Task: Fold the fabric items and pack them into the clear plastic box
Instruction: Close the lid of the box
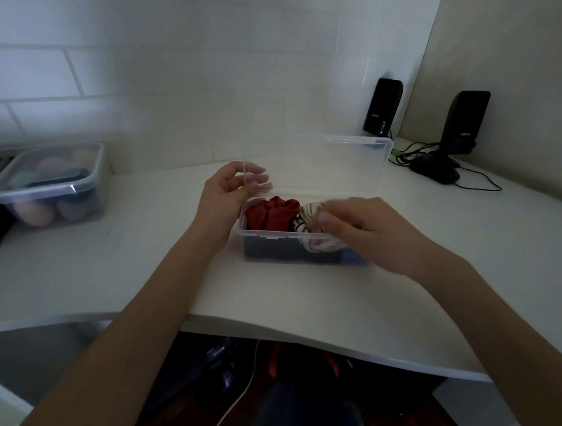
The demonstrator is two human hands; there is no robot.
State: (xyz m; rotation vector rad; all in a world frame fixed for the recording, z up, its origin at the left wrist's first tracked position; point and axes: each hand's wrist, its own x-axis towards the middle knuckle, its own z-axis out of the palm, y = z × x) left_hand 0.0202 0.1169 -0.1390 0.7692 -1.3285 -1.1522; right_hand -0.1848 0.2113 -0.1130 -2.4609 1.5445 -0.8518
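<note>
Striped fabric [308, 225] in clear box [272, 236], under right hand [359, 230] grip

Both forearms bare, no sleeves; left hand [224, 194] & right hand [366, 231] w/o rings or watch.

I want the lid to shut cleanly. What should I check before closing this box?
1. Lid raised, left hand at its edge: ok.
2. Red fabric inside the clear box: ok.
3. Striped fabric below the rim: not ok, it drapes over the front wall.
4. Right hand out of the box: not ok, its fingers grip the striped fabric.
5. Fabrics neatly folded: cannot tell.
</note>
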